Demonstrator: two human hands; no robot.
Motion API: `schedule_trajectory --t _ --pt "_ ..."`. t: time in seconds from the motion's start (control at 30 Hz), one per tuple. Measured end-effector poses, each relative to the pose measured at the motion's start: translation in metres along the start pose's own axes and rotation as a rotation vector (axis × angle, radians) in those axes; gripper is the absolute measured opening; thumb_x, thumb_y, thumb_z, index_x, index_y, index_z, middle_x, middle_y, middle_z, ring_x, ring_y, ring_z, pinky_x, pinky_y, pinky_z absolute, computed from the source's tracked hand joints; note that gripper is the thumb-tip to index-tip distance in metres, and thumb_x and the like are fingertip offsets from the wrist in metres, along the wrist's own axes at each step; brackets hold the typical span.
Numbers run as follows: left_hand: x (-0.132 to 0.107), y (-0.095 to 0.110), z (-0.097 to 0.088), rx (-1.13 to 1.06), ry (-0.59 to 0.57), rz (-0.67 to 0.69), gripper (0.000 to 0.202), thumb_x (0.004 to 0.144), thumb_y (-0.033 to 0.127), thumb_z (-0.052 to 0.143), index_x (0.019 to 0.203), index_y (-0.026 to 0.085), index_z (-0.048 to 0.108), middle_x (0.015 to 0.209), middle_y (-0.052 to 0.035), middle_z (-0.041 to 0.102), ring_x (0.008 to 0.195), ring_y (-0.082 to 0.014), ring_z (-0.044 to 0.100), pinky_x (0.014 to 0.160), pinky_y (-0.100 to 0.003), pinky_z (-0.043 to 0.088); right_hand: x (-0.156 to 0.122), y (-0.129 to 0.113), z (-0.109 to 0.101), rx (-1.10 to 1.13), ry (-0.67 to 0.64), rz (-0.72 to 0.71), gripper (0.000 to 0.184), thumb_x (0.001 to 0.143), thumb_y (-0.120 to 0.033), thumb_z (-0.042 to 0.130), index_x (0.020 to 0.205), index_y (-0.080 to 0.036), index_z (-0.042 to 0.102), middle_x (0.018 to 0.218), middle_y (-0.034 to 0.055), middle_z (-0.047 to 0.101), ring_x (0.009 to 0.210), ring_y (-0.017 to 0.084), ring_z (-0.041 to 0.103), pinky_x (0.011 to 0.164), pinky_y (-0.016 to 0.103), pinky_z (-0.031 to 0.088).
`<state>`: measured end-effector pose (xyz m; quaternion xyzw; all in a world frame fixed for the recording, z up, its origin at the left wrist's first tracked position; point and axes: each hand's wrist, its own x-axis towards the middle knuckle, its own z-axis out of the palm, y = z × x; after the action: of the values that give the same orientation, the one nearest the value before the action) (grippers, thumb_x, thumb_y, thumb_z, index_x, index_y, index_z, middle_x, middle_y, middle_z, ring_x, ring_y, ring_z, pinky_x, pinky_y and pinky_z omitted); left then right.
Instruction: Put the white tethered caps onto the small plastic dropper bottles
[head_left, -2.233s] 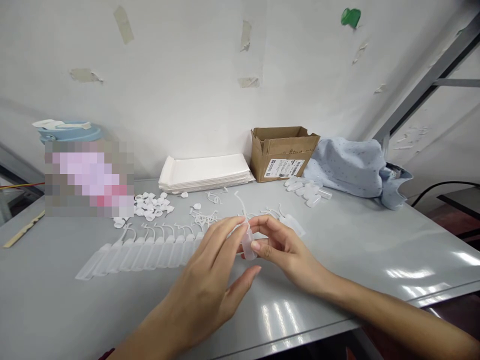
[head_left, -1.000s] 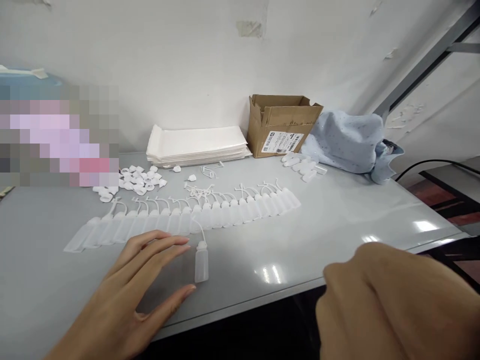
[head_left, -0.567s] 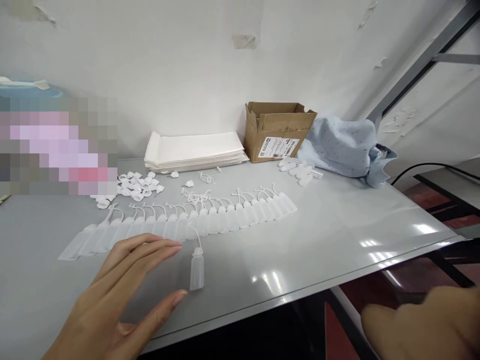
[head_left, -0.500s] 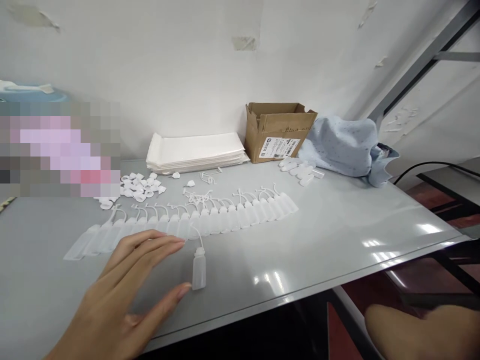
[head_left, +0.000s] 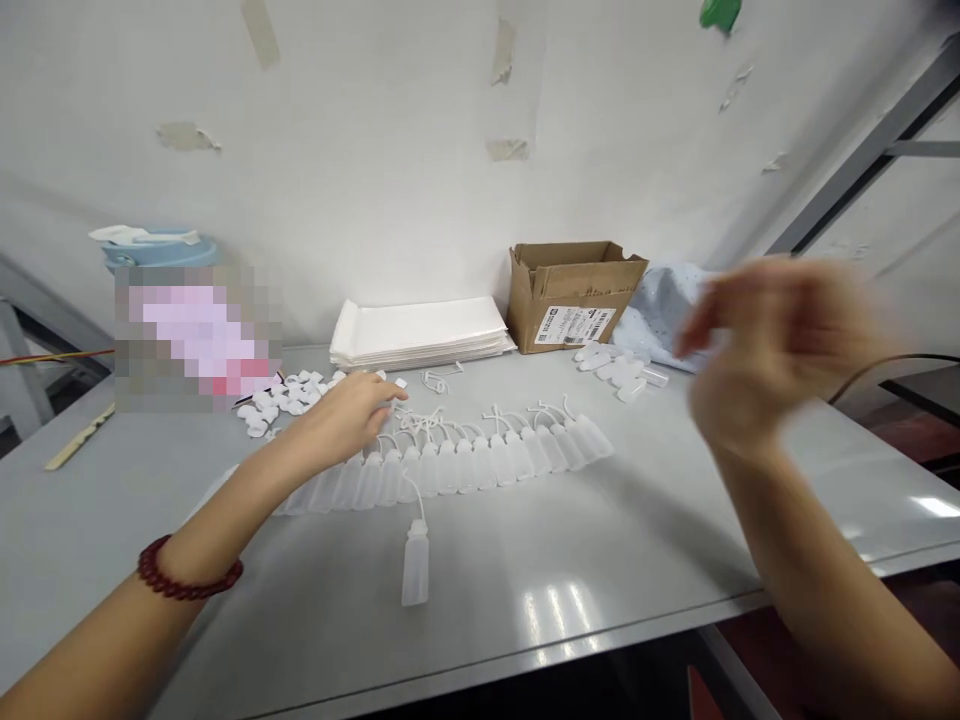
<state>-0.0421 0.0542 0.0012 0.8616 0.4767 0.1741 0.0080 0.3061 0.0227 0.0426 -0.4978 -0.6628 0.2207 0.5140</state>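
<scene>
My left hand (head_left: pixel 356 412) reaches over the left part of a row of small translucent plastic bottles (head_left: pixel 465 467). Its finger and thumb look apart, close to a loose white cap (head_left: pixel 401 384); no held thing shows. Beside it lie a pile of white caps (head_left: pixel 296 395) and tangled thin white tubes (head_left: pixel 427 422). Each visible bottle in the row has a thin curved tube at its neck. One separate bottle (head_left: pixel 416 570) with a tube lies nearer the table's front edge. My right hand (head_left: pixel 780 345) is raised over the right side, its fingers smeared by motion, so its grip is unclear.
Along the wall stand a stack of white sheets or envelopes (head_left: pixel 424 335), an open cardboard box (head_left: pixel 574 290) and pale blue cloth (head_left: pixel 664 310). Clear plastic pieces (head_left: pixel 622 370) lie before the box. A blue container (head_left: pixel 161 248) is at left, behind a blurred-out patch.
My left hand has moved away from the separate bottle, forward toward the caps and tubes. My right hand has risen from below the table edge. The view has tilted up and shifted left.
</scene>
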Motion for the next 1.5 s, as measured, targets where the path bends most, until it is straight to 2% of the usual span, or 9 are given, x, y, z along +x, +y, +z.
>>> schedule_trajectory --t 0.07,0.13,0.23,0.37,0.67,0.87,1.0,1.23,1.5 --pt "0.001 0.002 0.003 0.003 0.003 0.000 0.032 0.083 0.030 0.040 0.091 0.020 0.069 0.085 -0.0089 0.069 0.084 -0.0278 0.063 0.071 -0.041 0.052 0.015 0.019 0.002 -0.111 0.237 -0.109 0.023 0.093 -0.037 0.049 0.093 -0.019 0.065 0.086 0.0057 0.066 0.070 0.016 0.060 0.064 0.030 0.050" --pt "-0.002 0.008 0.004 -0.010 0.001 0.007 0.033 0.084 0.026 0.038 0.095 0.019 0.068 0.092 -0.0096 0.068 0.090 -0.0276 0.061 0.076 -0.042 0.051 0.024 0.037 0.003 -0.203 0.360 -0.175 0.022 0.090 -0.035 0.054 0.078 -0.020 0.064 0.066 0.0019 0.062 0.053 0.013 0.054 0.053 0.028 0.043" --pt "-0.010 0.018 0.002 -0.093 -0.044 0.027 0.032 0.084 0.021 0.037 0.105 0.020 0.063 0.109 -0.0088 0.064 0.105 -0.0271 0.054 0.084 -0.041 0.048 0.028 0.050 0.005 -0.214 0.348 -0.197 0.023 0.088 -0.034 0.057 0.069 -0.020 0.060 0.060 -0.0004 0.059 0.047 0.012 0.051 0.048 0.027 0.039" --pt "-0.013 0.028 0.002 -0.188 -0.126 0.051 0.031 0.083 0.021 0.040 0.108 0.021 0.059 0.118 -0.0067 0.061 0.115 -0.0265 0.047 0.090 -0.040 0.045 0.021 0.042 0.008 -0.243 0.322 -0.250 0.027 0.089 -0.035 0.056 0.066 -0.021 0.060 0.058 -0.0007 0.059 0.048 0.012 0.053 0.048 0.026 0.041" --pt "0.006 0.031 0.014 -0.271 -0.133 -0.137 0.024 0.085 0.032 0.042 0.088 0.020 0.063 0.095 -0.0062 0.069 0.094 -0.0252 0.059 0.078 -0.036 0.046 0.017 0.040 0.013 -0.364 0.271 -0.313 0.029 0.090 -0.033 0.054 0.065 -0.020 0.059 0.054 -0.0012 0.059 0.045 0.012 0.054 0.046 0.024 0.040" --pt "0.022 0.027 0.002 -0.325 -0.082 -0.273 0.023 0.078 0.037 0.050 0.079 0.020 0.066 0.079 -0.0032 0.072 0.069 -0.0205 0.063 0.064 -0.031 0.047 0.018 0.045 0.012 -0.355 0.263 -0.315 0.028 0.090 -0.033 0.053 0.066 -0.019 0.058 0.055 -0.0006 0.060 0.045 0.012 0.054 0.047 0.024 0.041" --pt "0.037 0.020 -0.003 -0.353 -0.052 -0.325 0.027 0.077 0.040 0.050 0.082 0.019 0.066 0.080 -0.0045 0.073 0.073 -0.0204 0.067 0.063 -0.029 0.050 0.019 0.046 0.010 -0.375 0.257 -0.296 0.028 0.090 -0.033 0.052 0.066 -0.020 0.057 0.056 0.0001 0.060 0.046 0.012 0.053 0.049 0.025 0.041" --pt "0.043 0.011 -0.004 -0.240 0.006 -0.340 0.039 0.071 0.029 0.047 0.104 0.017 0.063 0.100 -0.0087 0.072 0.086 -0.0243 0.066 0.079 -0.036 0.049 0.032 0.066 -0.004 -0.636 -0.017 -0.123 0.013 0.085 -0.021 0.052 0.080 -0.019 0.063 0.075 0.0048 0.068 0.065 0.018 0.060 0.061 0.029 0.044" --pt "0.005 0.004 0.000 -0.143 -0.058 -0.225 0.031 0.073 0.039 0.045 0.087 0.020 0.065 0.095 -0.0093 0.070 0.092 -0.0291 0.061 0.082 -0.041 0.047 0.037 0.084 -0.020 -0.742 -0.206 0.020 0.013 0.078 -0.017 0.057 0.085 -0.017 0.069 0.091 0.0084 0.069 0.074 0.021 0.063 0.070 0.032 0.045"
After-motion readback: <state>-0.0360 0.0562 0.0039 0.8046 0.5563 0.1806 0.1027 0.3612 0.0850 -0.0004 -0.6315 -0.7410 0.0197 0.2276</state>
